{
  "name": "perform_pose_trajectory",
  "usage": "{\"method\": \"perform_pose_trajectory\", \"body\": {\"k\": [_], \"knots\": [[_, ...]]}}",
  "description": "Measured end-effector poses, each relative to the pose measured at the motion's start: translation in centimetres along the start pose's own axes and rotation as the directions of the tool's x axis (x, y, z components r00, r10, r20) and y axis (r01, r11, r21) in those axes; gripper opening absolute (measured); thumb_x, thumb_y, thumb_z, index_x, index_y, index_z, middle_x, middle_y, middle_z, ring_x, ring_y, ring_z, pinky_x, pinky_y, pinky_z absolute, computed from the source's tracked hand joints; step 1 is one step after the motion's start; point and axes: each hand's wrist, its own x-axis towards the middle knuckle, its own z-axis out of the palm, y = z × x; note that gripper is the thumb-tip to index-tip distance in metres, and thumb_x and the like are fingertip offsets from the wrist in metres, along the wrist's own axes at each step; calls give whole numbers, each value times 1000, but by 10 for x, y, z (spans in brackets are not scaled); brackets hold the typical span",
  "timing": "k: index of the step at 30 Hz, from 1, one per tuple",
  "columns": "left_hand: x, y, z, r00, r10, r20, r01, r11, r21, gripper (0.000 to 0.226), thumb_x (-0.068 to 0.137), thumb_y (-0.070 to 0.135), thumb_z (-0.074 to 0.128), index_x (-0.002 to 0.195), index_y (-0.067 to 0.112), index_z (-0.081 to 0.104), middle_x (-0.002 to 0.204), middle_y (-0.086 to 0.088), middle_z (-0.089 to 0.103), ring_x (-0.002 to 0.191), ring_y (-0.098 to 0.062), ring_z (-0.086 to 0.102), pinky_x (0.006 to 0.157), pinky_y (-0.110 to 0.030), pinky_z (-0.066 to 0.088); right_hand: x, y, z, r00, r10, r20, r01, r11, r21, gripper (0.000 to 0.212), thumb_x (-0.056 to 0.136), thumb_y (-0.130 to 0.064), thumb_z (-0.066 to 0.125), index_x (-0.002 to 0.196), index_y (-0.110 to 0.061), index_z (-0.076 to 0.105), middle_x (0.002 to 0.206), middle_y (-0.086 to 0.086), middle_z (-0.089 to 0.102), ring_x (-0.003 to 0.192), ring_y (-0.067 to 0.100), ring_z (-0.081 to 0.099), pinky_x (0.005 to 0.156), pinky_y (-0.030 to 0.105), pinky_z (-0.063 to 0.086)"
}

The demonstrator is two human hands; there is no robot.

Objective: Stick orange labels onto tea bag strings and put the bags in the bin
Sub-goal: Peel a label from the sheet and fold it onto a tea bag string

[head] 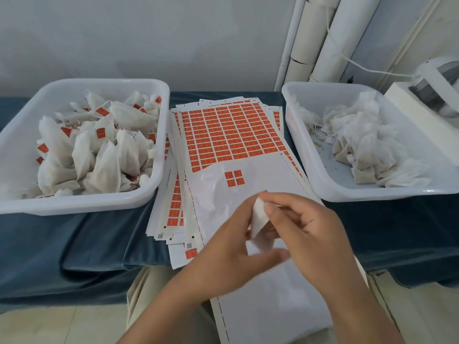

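Sitting left on tabletop point(74, 234): white bin point(139, 194) heaped with orange-labelled bags point(99, 145). Centre: stacked label sheets point(223, 130). Near centre, above sheets, both hands: left hand point(221, 247) cupping tea bag point(259, 218) lower end, right hand point(313, 234) pinching its top. Right: second bin point(320, 175), unlabelled bags point(367, 142).

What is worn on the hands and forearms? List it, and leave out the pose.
Nothing worn shows. The left hand and right hand are bare, with no gloves or rings visible. The left forearm and right forearm are bare down to the frame's edge, with no sleeve, watch or bracelet. Blur hides finer detail.
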Motion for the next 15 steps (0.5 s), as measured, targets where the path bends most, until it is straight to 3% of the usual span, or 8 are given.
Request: {"method": "perform_pose_trajectory", "body": {"k": [2,4,7,8,10,12,15], "knots": [[4,0,-6,998,-61,-12,58,986,-153,35,106,16,64,140,22,59,132,-1,69,127,-27,66,107,-45,56,0,0,-2,989,11,145,-10,1000,-7,27,106,-31,57,126,-44,71,111,-25,76,106,0,73,90,21,59],[6,-2,-10,992,-121,-46,109,973,-202,23,112,18,52,128,21,68,121,-3,74,117,-26,70,103,-46,58,-2,-1,-1,988,-17,152,15,1000,16,27,108,-31,55,125,-42,73,113,-22,76,109,3,72,87,23,61],[3,-2,-9,979,-199,-52,182,955,-235,34,114,40,42,117,33,75,107,6,78,98,-9,72,87,-24,58,1,0,-2,983,-56,-175,55,998,-8,19,100,-47,59,111,-43,74,103,-21,77,99,3,73,73,18,60],[2,-3,-8,974,-221,-51,201,945,-258,36,113,44,40,115,36,75,104,7,78,95,-8,72,84,-20,57,3,0,-4,976,-52,-211,42,998,-50,20,97,-54,60,111,-45,72,106,-25,75,102,-1,71,72,13,57],[2,-6,-6,970,-235,-54,209,933,-294,38,114,44,39,111,35,75,100,7,78,94,-9,73,84,-19,57,8,1,-8,997,21,-80,-31,992,-122,25,94,-63,64,114,-49,69,109,-34,70,104,-9,66,73,6,52],[3,-8,-4,967,-246,-62,209,913,-350,36,112,45,42,111,31,76,101,4,80,95,-14,77,83,-23,60,9,5,-9,999,35,41,-24,972,-234,20,93,-58,62,101,-44,73,94,-30,73,91,-7,70,71,9,52],[4,-8,-3,962,-259,-80,215,908,-360,41,104,55,45,121,28,71,106,3,80,98,-19,79,86,-31,64,6,9,-10,997,-69,37,78,915,-396,31,101,-43,57,78,-29,72,70,-24,69,74,-7,68,64,10,48]]}}
